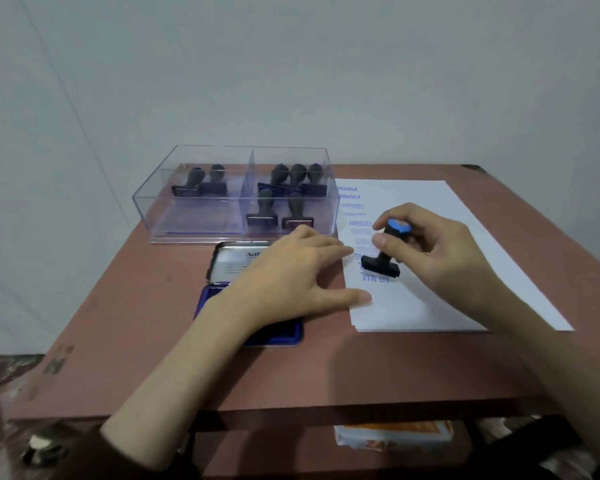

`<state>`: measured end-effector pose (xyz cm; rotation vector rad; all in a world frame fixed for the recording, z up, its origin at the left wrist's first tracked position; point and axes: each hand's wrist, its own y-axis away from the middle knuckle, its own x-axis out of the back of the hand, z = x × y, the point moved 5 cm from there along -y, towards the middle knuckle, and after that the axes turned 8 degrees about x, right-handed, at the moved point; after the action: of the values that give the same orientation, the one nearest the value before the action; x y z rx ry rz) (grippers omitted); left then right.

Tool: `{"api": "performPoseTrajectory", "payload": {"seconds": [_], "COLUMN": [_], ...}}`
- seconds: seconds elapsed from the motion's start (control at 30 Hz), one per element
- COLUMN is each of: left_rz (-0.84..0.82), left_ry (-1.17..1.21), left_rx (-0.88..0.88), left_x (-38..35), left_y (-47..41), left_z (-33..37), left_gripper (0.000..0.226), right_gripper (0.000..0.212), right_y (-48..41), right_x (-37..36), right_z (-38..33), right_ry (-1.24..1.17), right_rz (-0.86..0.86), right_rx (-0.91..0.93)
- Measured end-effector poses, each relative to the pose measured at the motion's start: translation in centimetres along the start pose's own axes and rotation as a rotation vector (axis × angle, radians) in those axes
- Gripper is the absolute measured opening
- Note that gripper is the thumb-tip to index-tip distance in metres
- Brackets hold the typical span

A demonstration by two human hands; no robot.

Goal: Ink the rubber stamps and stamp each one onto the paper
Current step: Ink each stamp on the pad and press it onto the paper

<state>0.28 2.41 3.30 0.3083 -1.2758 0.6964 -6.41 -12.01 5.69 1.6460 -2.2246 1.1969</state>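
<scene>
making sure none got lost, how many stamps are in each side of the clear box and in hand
stamps in box, left compartment: 2
stamps in right compartment: 5
stamp in right hand: 1
total: 8

Stamp box [201, 216] at table [153, 358] rear; ink pad [257, 327] before it; paper [430, 299] right of both.

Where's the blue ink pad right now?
In the head view, the open ink pad sits on the table left of the paper, just in front of the clear stamp box, partly hidden under the left hand.
</scene>
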Motion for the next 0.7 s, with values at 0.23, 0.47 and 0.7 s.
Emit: {"api": "performPoseTrajectory", "payload": {"seconds": [0.23,0.47,0.7], "left_rz": [-0.067,-0.058,-0.051], "left_ry": [-0.089,-0.084,-0.077], "left_rx": [0.0,0.008,0.01], "left_x": [-0.7,-1.0,-1.2], "left_y": [-0.2,-0.3,-0.4], "left_z": [0.4,0.0,-0.1], "left_gripper": [0.077,0.085,0.091], "right_gripper": [0.011,0.011,0.009], "right_y": [0.6,1.0,1.1], "right_x": [-0.7,-1.4,-1.7], "right_z": [-0.1,0.0,0.1], "right_ry": [0.197,0.194,0.173], "right_rz": [-0.066,-0.094,-0.105], "right_rx": [0.181,0.219,0.246]}}
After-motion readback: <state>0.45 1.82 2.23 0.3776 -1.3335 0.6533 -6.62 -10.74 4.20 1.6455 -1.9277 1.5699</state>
